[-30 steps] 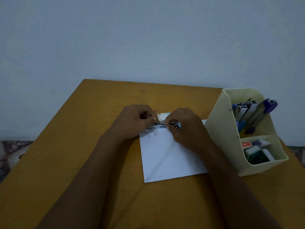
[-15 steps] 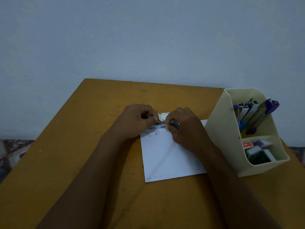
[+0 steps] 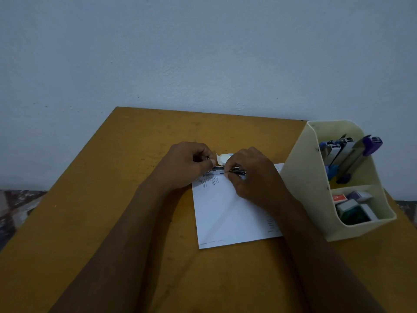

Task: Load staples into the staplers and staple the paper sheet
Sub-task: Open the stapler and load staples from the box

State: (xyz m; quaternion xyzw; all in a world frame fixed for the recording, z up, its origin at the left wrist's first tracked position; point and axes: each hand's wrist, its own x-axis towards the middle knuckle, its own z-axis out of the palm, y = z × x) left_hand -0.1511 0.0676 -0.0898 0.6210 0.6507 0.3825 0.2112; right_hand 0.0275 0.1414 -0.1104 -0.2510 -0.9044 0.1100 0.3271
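A white paper sheet [image 3: 228, 213] with some printed lines lies on the ochre table [image 3: 112, 199]. At its far edge a small dark metal stapler [image 3: 225, 170] lies sideways between both hands. My left hand [image 3: 187, 163] pinches its left end. My right hand [image 3: 250, 175] covers its right end, fingertips pressed on the metal. Just behind the hands a small white staple box [image 3: 222, 158] stands with its flap up. Whether staples sit in the stapler is hidden by my fingers.
A cream desk organiser [image 3: 302, 177] stands at the right, touching the sheet's corner. Its back compartment holds purple and blue staplers [image 3: 352, 154]; its front compartment holds small boxes [image 3: 352, 206]. The wall runs along the table's far edge.
Both hands stay on the stapler with only slight finger shifts. The view has drifted a little.
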